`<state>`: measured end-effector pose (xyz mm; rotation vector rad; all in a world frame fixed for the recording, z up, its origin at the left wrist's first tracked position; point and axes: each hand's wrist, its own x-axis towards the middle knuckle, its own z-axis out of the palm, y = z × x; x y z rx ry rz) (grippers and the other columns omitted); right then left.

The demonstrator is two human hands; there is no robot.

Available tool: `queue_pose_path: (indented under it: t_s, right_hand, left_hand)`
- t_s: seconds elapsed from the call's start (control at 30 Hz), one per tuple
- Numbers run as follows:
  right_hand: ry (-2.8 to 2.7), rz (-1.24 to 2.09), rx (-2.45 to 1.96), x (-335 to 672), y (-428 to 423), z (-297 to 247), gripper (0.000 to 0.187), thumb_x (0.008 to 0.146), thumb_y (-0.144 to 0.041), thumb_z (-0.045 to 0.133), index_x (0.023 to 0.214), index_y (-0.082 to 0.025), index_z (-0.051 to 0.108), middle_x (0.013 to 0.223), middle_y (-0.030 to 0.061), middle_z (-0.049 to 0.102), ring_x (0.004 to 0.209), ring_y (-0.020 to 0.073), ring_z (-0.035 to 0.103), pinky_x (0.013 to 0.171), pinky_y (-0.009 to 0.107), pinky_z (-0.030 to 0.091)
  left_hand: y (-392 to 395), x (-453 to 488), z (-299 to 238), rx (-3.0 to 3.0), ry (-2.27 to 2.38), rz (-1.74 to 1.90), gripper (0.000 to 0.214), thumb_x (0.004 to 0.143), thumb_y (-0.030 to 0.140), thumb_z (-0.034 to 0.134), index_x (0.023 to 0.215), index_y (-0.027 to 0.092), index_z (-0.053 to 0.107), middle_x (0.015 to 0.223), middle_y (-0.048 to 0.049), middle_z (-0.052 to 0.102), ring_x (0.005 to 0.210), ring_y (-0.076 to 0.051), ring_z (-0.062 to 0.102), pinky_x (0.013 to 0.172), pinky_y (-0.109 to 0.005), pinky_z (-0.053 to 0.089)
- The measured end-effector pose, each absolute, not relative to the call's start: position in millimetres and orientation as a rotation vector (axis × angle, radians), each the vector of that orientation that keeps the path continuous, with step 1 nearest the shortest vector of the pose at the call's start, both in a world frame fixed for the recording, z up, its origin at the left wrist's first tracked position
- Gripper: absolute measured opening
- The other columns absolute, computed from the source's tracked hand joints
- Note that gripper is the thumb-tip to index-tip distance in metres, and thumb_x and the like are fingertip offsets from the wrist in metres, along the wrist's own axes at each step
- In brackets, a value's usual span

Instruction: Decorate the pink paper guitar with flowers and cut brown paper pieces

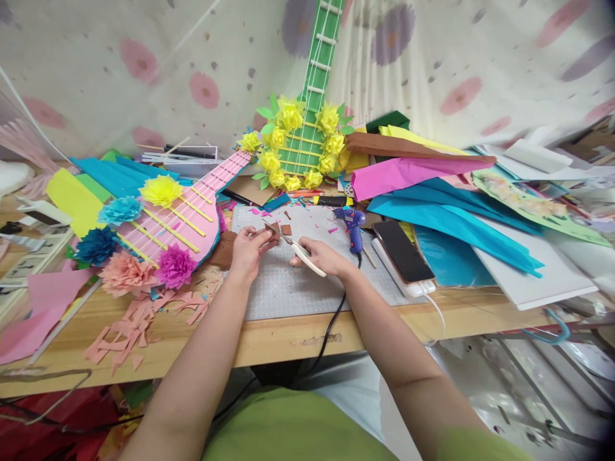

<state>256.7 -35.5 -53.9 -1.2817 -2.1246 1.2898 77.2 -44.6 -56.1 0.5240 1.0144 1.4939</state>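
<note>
On the wooden counter [298,339] lies a grey cutting mat [288,288], with a pink paper guitar [177,218] off its left edge and a phone [402,251] and blue glue gun [353,224] at its right edge. Over the mat's far half, the left hand [247,250] has its grip pinching a small brown paper scrap [273,232], and the right hand [321,256] has its grip closed round the handles of the scissors [298,248], blade tips at the scrap. With so small a scrap the fingertips sit close to the blades, so a slip could nick a finger or skew the cut, and the right forearm could snag the glue gun's cord.
</note>
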Motion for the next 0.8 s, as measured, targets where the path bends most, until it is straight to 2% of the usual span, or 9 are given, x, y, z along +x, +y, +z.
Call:
queue_pose_path:
  t_s: [0.37, 0.8]
  right_hand:
    - [-2.166, 1.357, -1.278, 264.8, -30.8, -52.0, 0.049, 0.062, -0.063, 0.061, 0.071, -0.019, 0.044, 0.064, -0.0047, 0.038, 0.06, 0.0096, 0.034, 0.055, 0.023, 0.027]
    - [-2.143, 1.477, -1.252, 269.2, -28.8, -52.3, 0.047, 0.062, -0.061, 0.063, 0.069, -0.019, 0.044, 0.058, -0.0061, 0.038, 0.054, 0.0076, 0.032, 0.05, 0.022, 0.024]
  left_hand:
    - [-46.4, 72.3, -51.5, 0.564, 1.06, 1.405, 0.042, 0.054, 0.005, 0.071, 0.075, 0.019, 0.038, 0.06, 0.0028, 0.065, 0.058, -0.013, 0.066, 0.055, -0.023, 0.053]
    - [-46.2, 66.4, -55.0, 0.644, 1.036, 1.338, 0.039, 0.054, 0.006, 0.07, 0.073, 0.018, 0.038, 0.059, 0.0024, 0.064, 0.059, -0.012, 0.064, 0.056, -0.024, 0.053]
